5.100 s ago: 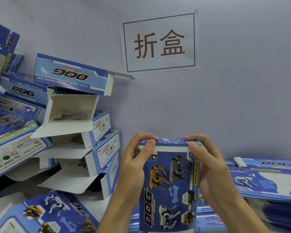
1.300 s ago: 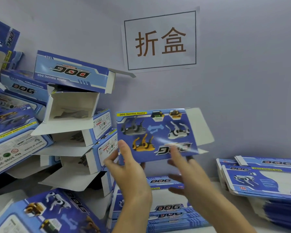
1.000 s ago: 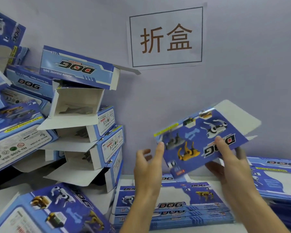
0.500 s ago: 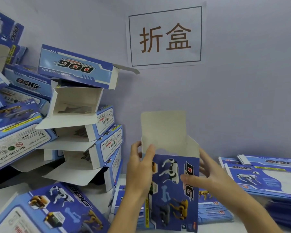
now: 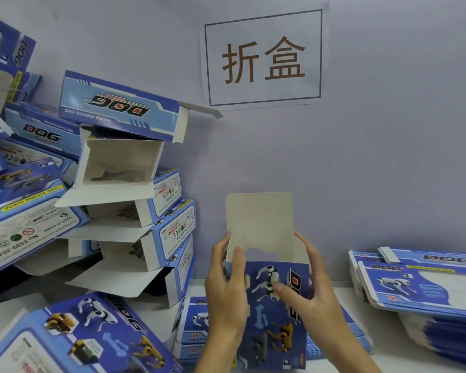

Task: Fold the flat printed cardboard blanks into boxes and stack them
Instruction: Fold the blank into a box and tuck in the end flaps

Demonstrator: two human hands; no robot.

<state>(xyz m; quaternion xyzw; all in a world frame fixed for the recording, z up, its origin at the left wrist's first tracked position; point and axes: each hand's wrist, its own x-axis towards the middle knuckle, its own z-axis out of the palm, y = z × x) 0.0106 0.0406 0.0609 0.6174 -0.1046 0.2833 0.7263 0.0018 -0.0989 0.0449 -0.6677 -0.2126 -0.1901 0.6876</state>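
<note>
The box point(image 5: 273, 305) stands upright between the two hands, low in the middle of the view, its blue printed face with the toy dogs turned toward the person and its top open. Its plain grey lid flap point(image 5: 258, 222) sticks straight up above the opening, in front of the wall. The left hand point(image 5: 226, 289) grips the box's left edge, thumb lying on the printed face and the fingers wrapped round behind. The right hand point(image 5: 310, 297) holds the right side, its thumb pressed flat on the front near the white dog picture and its fingers reaching up along the right edge behind the side flap. Beneath and behind the box a low pile of flat blanks point(image 5: 194, 335) lies on the white bench point(image 5: 342, 286). Another pile of flat blanks point(image 5: 420, 286) sits on the bench to the right, well apart from the hands. To the left, folded boxes point(image 5: 124, 168) are stacked untidily against the wall, several with their open ends and loose flaps facing this way. A paper sign point(image 5: 264, 57) with two brown characters hangs on the wall above.
</note>
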